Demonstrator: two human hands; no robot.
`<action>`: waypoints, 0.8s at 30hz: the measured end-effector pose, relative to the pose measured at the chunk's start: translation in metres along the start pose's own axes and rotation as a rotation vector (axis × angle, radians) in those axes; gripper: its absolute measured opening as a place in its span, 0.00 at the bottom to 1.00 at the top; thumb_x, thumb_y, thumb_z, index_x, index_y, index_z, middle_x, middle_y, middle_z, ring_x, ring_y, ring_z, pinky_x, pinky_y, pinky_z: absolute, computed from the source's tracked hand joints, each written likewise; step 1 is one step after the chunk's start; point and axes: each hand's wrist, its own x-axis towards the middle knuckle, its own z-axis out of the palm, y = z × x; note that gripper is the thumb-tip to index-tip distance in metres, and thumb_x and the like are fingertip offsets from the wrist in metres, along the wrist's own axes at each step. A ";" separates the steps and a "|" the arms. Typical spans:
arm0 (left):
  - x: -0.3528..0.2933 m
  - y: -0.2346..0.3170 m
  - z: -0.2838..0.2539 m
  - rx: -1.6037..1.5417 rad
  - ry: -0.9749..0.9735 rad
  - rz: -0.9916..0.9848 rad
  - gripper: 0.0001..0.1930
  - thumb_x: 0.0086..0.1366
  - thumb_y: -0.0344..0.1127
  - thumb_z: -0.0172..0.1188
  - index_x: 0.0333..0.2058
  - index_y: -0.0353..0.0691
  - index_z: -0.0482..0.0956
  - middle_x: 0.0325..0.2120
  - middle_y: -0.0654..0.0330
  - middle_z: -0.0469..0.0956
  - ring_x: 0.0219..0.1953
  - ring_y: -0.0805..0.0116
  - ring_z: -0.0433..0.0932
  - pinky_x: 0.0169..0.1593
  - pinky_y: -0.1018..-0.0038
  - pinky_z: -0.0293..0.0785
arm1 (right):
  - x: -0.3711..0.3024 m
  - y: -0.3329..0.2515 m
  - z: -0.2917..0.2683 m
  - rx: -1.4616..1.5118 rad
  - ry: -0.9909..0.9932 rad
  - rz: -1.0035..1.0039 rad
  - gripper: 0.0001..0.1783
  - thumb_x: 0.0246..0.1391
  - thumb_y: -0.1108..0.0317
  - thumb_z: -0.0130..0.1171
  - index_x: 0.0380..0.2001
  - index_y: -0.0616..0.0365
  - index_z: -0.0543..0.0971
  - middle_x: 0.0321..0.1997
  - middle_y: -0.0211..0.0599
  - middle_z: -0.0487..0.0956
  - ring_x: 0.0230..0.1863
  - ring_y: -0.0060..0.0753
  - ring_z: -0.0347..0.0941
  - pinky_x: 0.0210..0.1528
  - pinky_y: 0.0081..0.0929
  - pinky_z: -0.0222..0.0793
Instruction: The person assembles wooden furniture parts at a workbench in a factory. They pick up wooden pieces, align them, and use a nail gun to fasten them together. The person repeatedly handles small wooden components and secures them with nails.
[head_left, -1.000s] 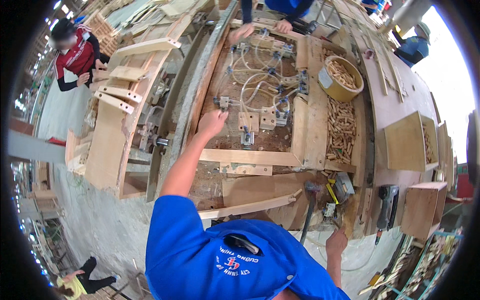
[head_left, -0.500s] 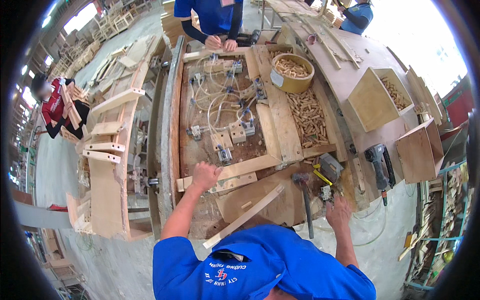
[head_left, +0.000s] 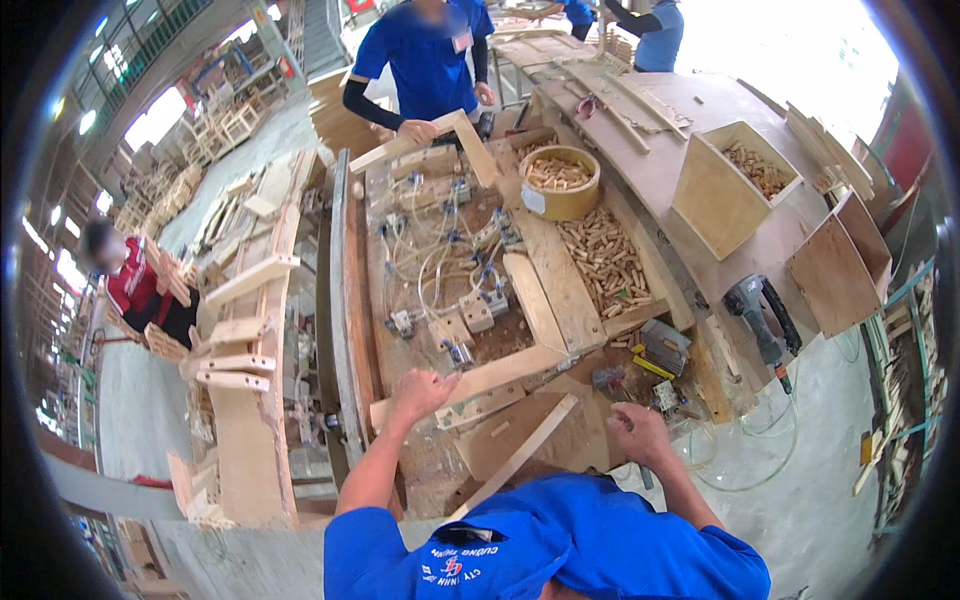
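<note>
My left hand (head_left: 420, 394) is closed over the left part of an L-shaped wooden frame piece (head_left: 500, 373), thumb pointing right along it. This piece lies on the near end of the bench jig, beside small clamp cylinders (head_left: 458, 354) with clear hoses. My right hand (head_left: 642, 434), fingers curled, is over the handle of a hammer (head_left: 606, 379); whether it grips the handle is hidden. A small metal valve (head_left: 664, 397) sits just beyond that hand. Between my hands, a narrow wooden strip (head_left: 515, 455) lies slantwise on a board with a dowel (head_left: 500, 428).
Across the jig a co-worker (head_left: 420, 70) holds another L-shaped frame piece (head_left: 470, 140). Loose dowels (head_left: 605, 255) fill a trough beside a round tub (head_left: 560, 203). A nail gun (head_left: 760, 315) and wooden boxes (head_left: 730, 195) stand right; a side bench (head_left: 245, 420) stands left.
My right hand has moved left, from the metal valve to over the hammer handle. My left hand stays on the frame piece. The co-worker has raised the far frame piece. The view has tilted up.
</note>
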 end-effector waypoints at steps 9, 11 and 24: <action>-0.006 0.067 0.001 -0.861 -0.146 0.025 0.32 0.80 0.61 0.53 0.32 0.36 0.85 0.23 0.69 0.76 0.28 0.81 0.67 0.32 0.73 0.66 | 0.046 -0.058 0.060 0.385 -0.466 -0.162 0.42 0.64 0.52 0.71 0.74 0.57 0.67 0.62 0.49 0.81 0.60 0.42 0.81 0.61 0.39 0.79; 0.011 0.104 0.011 -1.158 -0.167 0.058 0.29 0.83 0.57 0.50 0.36 0.37 0.86 0.26 0.73 0.76 0.29 0.82 0.67 0.32 0.76 0.67 | 0.066 -0.090 0.072 0.679 -0.518 -0.244 0.47 0.63 0.53 0.72 0.77 0.58 0.60 0.69 0.48 0.75 0.67 0.40 0.74 0.68 0.41 0.72; 0.013 0.082 0.029 -0.622 -0.052 0.026 0.17 0.73 0.44 0.66 0.50 0.36 0.87 0.40 0.51 0.89 0.41 0.60 0.88 0.50 0.66 0.81 | 0.319 -0.029 -0.082 0.413 0.506 -0.077 0.35 0.51 0.61 0.66 0.60 0.70 0.73 0.51 0.59 0.82 0.52 0.53 0.81 0.57 0.45 0.76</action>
